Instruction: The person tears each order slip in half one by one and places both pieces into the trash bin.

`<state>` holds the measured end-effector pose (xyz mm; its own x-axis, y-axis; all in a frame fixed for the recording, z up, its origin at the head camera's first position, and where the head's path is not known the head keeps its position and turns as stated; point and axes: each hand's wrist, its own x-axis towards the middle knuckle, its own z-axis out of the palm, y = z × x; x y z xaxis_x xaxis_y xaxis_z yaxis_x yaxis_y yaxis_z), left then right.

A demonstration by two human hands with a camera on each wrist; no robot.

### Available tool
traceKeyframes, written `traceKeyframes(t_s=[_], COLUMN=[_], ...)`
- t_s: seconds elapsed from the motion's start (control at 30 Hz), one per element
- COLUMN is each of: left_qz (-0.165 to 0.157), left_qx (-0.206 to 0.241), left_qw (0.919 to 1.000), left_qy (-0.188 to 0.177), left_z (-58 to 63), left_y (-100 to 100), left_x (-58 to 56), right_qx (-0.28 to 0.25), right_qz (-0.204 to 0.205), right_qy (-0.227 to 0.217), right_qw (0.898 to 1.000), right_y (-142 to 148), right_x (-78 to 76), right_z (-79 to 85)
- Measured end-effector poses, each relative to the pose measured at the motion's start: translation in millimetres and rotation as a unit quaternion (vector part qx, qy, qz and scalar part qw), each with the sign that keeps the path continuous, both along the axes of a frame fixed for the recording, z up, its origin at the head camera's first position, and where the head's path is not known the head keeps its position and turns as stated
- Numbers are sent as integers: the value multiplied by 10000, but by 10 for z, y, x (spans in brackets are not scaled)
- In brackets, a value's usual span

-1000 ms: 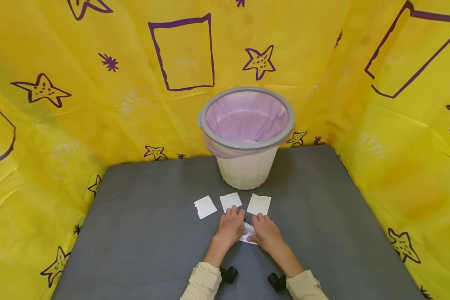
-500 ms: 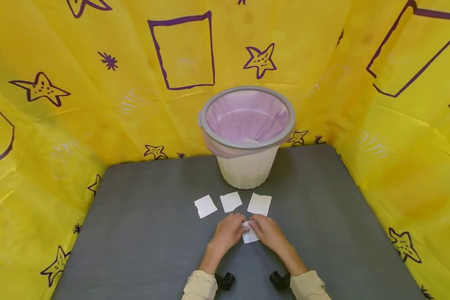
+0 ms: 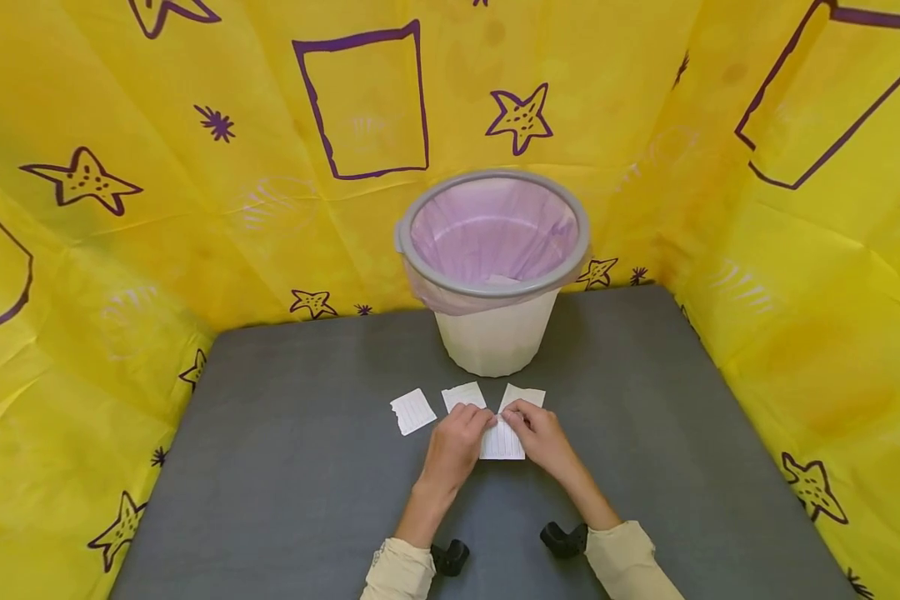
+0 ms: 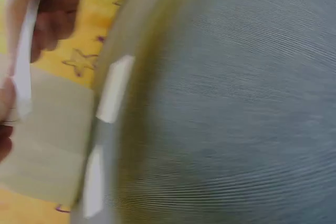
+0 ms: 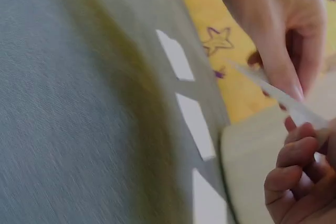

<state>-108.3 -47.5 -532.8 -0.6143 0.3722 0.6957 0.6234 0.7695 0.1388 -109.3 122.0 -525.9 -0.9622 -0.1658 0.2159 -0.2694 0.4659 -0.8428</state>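
Observation:
In the head view, a small square of lined paper [image 3: 502, 443] is pinched along its far edge by both hands. My left hand [image 3: 452, 440] grips it from the left, and my right hand [image 3: 546, 435] from the right, fingertips close together. In the right wrist view this sheet [image 5: 304, 113] is seen nearly edge-on, raised off the table. Beyond the hands lie a torn-edged paper piece [image 3: 414, 412] at left, a second piece [image 3: 465, 394] in the middle and a third piece [image 3: 527, 395] at right; the hands and held sheet partly cover the last two.
A white bin [image 3: 493, 337] with a grey rim and a pinkish liner stands behind the papers. Something pale lies inside it. Yellow patterned cloth [image 3: 255, 233] encloses the grey table [image 3: 307, 475] at the back and sides. Black devices [image 3: 450, 557] sit at both wrists.
Both hands have moved forward, carrying the small sheet toward the bin. Their fingertips now pinch its far edge, so more of the sheet shows. The other pieces stay put.

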Motion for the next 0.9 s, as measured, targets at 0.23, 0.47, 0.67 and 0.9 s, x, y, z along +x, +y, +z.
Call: traceKeyframes(t_s=[0.23, 0.47, 0.67, 0.9], left_qz=[-92, -301, -834, -718], left_qx=[612, 1184, 1987, 2058], left_qw=[9979, 9907, 9712, 9748], left_qy=[182, -597, -1018, -467], left_z=[-87, 146, 605, 973], left_y=[33, 12, 12, 37], left_x=[11, -24, -159, -255], right_qx=[-415, -8, 32, 110], right_qz=[-301, -57, 201, 216], right_qy=[-551, 652, 2264, 2672], right_qw=[9972, 9979, 9738, 9633], right_y=[-23, -32, -44, -48], right_x=[5, -44, -214, -291], right_z=[5, 168, 600, 974])
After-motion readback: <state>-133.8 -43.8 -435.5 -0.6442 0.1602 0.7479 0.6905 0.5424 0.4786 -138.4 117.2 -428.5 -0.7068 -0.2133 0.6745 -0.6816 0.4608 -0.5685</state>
